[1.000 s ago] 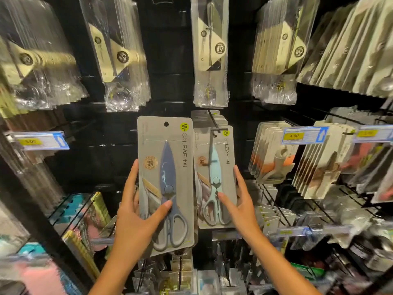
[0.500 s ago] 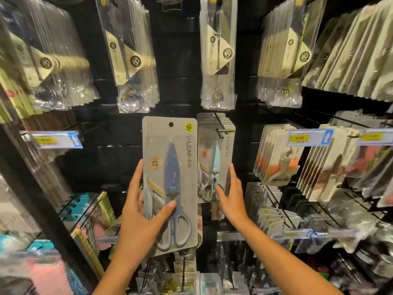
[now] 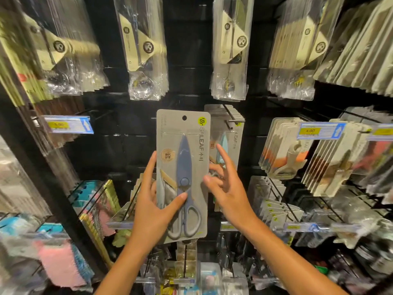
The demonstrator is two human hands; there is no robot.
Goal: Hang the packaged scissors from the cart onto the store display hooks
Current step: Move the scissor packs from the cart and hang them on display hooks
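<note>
My left hand point(image 3: 157, 205) grips a grey card pack of blue-handled scissors point(image 3: 182, 167), held upright in front of the black display wall, its hang hole at the top. Just right of it, a stack of the same scissors packs point(image 3: 230, 133) hangs on a black display hook point(image 3: 229, 116). My right hand point(image 3: 225, 186) hovers with fingers spread between the held pack and the hung stack, holding nothing. The cart is out of sight.
Clear bags of cutlery point(image 3: 146, 50) hang on hooks above. Peeler packs point(image 3: 282, 150) and blue price tags point(image 3: 319, 130) sit to the right, sponges and cloths point(image 3: 63, 262) lower left. More hooks with small packs point(image 3: 276, 209) jut out below right.
My right hand has let go of the light-blue scissors pack, now pushed back on the hook, and opened its fingers. My left hand has raised its pack slightly toward the hook.
</note>
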